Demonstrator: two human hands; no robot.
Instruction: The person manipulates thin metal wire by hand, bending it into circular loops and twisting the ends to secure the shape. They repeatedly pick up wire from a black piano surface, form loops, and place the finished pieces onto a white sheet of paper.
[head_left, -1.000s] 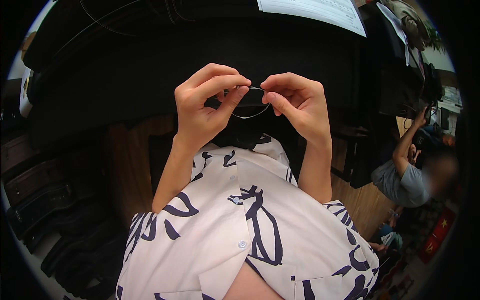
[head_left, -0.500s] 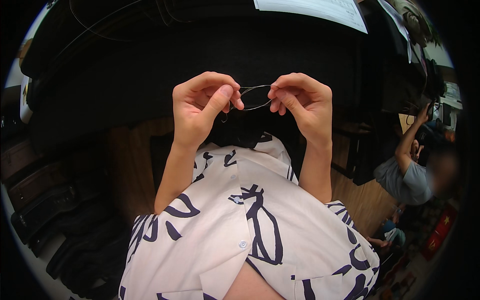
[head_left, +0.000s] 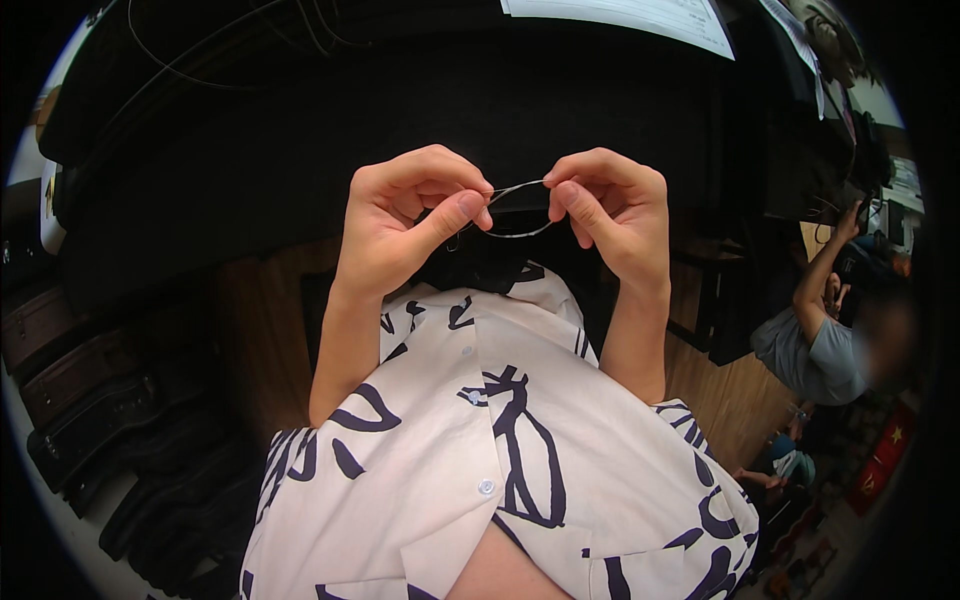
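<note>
A thin silvery wire loop (head_left: 520, 236) hangs between my hands in front of my patterned shirt (head_left: 530, 430), with strands crossing at the top and a small curled end below my left fingers. My left hand (head_left: 415, 210) pinches it between thumb and curled fingers. On the other side, my right hand (head_left: 610, 210) grips the loop at its upper and right part with bent fingers and thumb. Both hands are raised near the front edge of a black surface (head_left: 540, 100).
White printed paper (head_left: 620, 20) lies at the far edge, loose thin wires (head_left: 170, 70) at upper left. Dark cases (head_left: 85, 420) stand in rows at lower left. At right, a co-worker in a grey shirt (head_left: 810, 350) has an arm raised toward items on the dark furniture.
Since a second ago both hands have drawn slightly apart and lower. My left fingers have shifted along the wire, and the loop now shows crossing strands.
</note>
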